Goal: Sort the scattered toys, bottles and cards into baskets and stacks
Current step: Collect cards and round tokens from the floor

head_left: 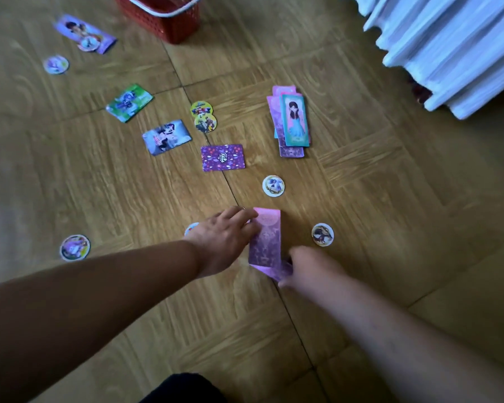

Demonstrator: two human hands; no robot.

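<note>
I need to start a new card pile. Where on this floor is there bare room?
Bare floor lies right of the tall card stack, up to the white fabric and down to the brown disc. Another patch: between the photo card and the lilac disc at left. Crowded: green card through yellow discs to purple card.

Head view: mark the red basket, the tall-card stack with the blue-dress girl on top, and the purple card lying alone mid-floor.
red basket (172, 29), head view, on its mesh front wall.
tall-card stack (296, 120), head view, middle of the top card.
purple card (222, 157), head view, on its centre logo.
</note>
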